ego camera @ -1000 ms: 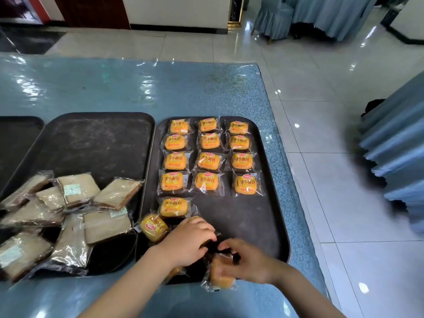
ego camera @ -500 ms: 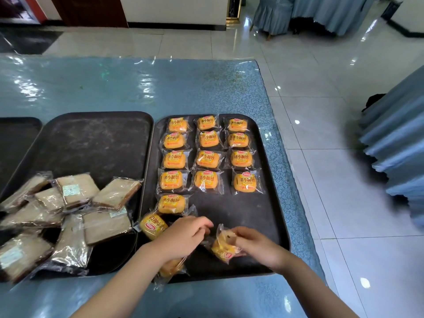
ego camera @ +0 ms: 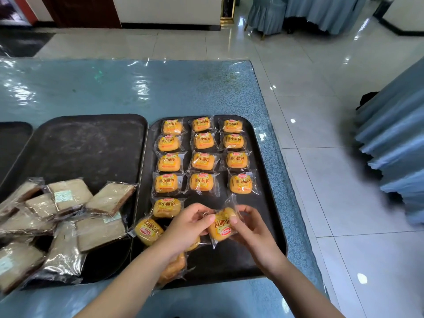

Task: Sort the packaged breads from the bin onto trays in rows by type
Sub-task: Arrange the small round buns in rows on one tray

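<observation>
Packaged breads of two kinds lie on dark trays, and one small yellow bun (ego camera: 222,227) in a clear, crinkled wrapper is held in both hands above the near part of the right tray (ego camera: 271,226). The right hand (ego camera: 252,230) pinches its right side with thumb and curled fingers, and the left hand (ego camera: 185,228) pinches the wrapper's left edge. Its print is turned upside down to the camera.

The right tray is a black rectangle with rounded corners and a low rim, its surface matte. On its far part the same round, glossy yellow buns (ego camera: 202,161) lie in three straight columns, four rows deep, each in its own transparent wrapper with a red and yellow label. A fifth bun (ego camera: 166,206) continues the left column, just beyond the left hand. Near that hand, at the tray's left edge, another bun (ego camera: 148,230) lies tilted, and one more bun (ego camera: 173,267) lies partly under the left forearm.

Left of the right tray, touching it, stands a second black tray (ego camera: 91,145) with a dusty, scuffed surface. On its near part flat, pale, square sliced breads (ego camera: 68,216) in shiny clear wrappers lie in a loose, overlapping pile. Both trays rest on a tabletop (ego camera: 137,88) covered with blue patterned cloth under a glossy plastic sheet. Right of the tabletop is a polished tile floor (ego camera: 332,157).
</observation>
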A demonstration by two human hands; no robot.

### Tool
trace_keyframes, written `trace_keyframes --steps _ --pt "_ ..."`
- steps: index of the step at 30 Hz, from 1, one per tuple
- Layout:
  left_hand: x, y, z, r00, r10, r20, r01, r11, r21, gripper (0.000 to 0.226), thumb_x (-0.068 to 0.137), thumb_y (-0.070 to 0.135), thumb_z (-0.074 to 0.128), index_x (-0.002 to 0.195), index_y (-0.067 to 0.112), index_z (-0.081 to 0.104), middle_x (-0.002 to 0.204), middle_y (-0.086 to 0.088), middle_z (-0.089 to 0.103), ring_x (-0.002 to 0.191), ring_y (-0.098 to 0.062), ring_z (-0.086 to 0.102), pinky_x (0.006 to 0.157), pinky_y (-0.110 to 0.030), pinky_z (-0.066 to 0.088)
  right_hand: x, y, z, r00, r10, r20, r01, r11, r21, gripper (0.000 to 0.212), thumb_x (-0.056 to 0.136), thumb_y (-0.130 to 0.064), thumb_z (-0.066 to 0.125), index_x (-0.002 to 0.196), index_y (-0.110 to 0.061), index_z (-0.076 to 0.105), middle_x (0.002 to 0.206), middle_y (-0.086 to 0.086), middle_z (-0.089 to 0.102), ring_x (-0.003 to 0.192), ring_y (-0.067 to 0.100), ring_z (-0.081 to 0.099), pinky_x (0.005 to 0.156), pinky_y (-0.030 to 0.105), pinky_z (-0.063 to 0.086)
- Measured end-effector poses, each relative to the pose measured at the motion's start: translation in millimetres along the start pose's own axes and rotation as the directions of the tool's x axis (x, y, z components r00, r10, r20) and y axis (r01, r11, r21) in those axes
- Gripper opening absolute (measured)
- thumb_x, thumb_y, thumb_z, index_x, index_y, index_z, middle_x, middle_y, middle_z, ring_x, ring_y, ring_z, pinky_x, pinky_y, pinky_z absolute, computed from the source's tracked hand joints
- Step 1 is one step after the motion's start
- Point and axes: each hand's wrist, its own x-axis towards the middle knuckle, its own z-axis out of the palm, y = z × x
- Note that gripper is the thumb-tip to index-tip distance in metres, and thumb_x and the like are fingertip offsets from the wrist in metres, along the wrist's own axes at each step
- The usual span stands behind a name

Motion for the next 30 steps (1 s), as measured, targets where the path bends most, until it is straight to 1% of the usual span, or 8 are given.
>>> trace_keyframes --steps 2,5,8,14,17,21,25,30 --pt "-0.2 0.3 0.6 0.999 0.006 0.033 -0.008 0.999 0.053 0.011 0.093 0.022 0.065 0.103 0.026 0.064 0.101 0.006 0.072 0.095 -0.008 0.069 0.089 -0.036 0.057 4.7 1.7 -1.1 0.998 -0.046 -0.053 0.040 0.994 -0.100 0.057 0.071 -0.036 0.082 0.113 -0.008 0.056 0.101 0.012 0.071 0.091 0.021 0.067 0.079 0.033 0.056" --pt "-1.4 -0.3 -2.2 0.998 -0.004 0.065 -0.005 0.990 0.140 0.015 0.092 0.024 0.065 0.105 0.030 0.063 0.102 0.007 0.070 0.097 -0.008 0.067 0.089 -0.036 0.056 10.6 -4.6 -4.5 0.996 -0.065 -0.054 0.055 0.984 -0.169 0.034 0.080 -0.024 0.077 0.098 0.003 0.064 0.091 0.023 0.070 0.081 0.024 0.065 0.075 0.036 0.054" --pt "-3.9 1.1 -6.2 0.999 -0.005 0.032 0.004 0.998 0.057 0.013 0.093 0.025 0.063 0.105 0.030 0.063 0.103 0.005 0.071 0.097 -0.011 0.068 0.087 -0.037 0.057 14.9 -8.1 -7.7 0.999 -0.036 -0.036 0.031 0.992 -0.119 0.025 0.085 -0.019 0.071 0.089 0.005 0.063 0.086 0.024 0.068 0.078 0.026 0.064 0.074 0.039 0.052" --pt "-7.0 5.8 1.3 0.981 -0.082 -0.177 0.055 0.987 -0.152 0.014 0.095 0.025 0.060 0.108 0.028 0.059 0.107 0.003 0.066 0.097 -0.013 0.066 0.079 -0.032 0.058 13.0 -0.9 -3.7 0.993 0.107 0.045 -0.104 0.993 -0.055 0.019 0.084 -0.012 0.072 0.087 -0.004 0.055 0.076 0.011 0.063 0.066 0.015 0.063 0.063 0.026 0.052" --pt "-2.7 6.1 -11.3 0.994 0.067 -0.092 -0.063 0.997 0.054 0.014 0.093 0.021 0.063 0.106 0.027 0.063 0.101 0.006 0.071 0.095 -0.007 0.067 0.087 -0.040 0.057 8.5 -4.9 -5.2 0.958 0.201 0.205 -0.165 0.969 -0.184 0.036 0.071 -0.016 0.075 0.097 -0.004 0.053 0.082 0.010 0.065 0.075 0.019 0.066 0.071 0.029 0.055" --pt "-0.7 15.2 -18.0 0.959 0.249 0.135 -0.277 0.921 0.273 0.018 0.092 0.023 0.064 0.108 0.033 0.065 0.101 0.017 0.069 0.100 0.000 0.064 0.088 -0.026 0.053 7.5 -7.3 -5.2 0.943 0.168 0.288 -0.042 0.916 -0.399 0.041 0.079 -0.027 0.079 0.113 -0.015 0.061 0.095 0.013 0.071 0.090 0.025 0.069 0.083 0.033 0.053" --pt "3.4 18.0 -13.2 0.955 0.295 -0.036 -0.283 0.938 0.198 0.025 0.095 0.025 0.060 0.119 0.029 0.059 0.110 0.014 0.065 0.100 0.005 0.061 0.085 -0.013 0.048 8.2 -10.9 0.6 0.980 0.068 0.189 -0.022 0.972 -0.236 0.013 0.087 -0.007 0.068 0.099 -0.006 0.065 0.084 0.005 0.070 0.074 0.013 0.063 0.067 0.021 0.050" --pt "1.5 13.9 -0.8 1.000 -0.016 0.001 0.016 0.980 -0.198 0.033 0.093 0.028 0.061 0.124 0.023 0.051 0.117 0.000 0.064 0.097 -0.012 0.068 0.078 -0.025 0.057 9.0 -3.3 0.7 0.998 0.040 -0.045 -0.035 0.994 0.100 0.005 0.090 0.000 0.059 0.094 -0.003 0.059 0.083 0.009 0.074 0.074 0.015 0.070 0.066 0.023 0.055"
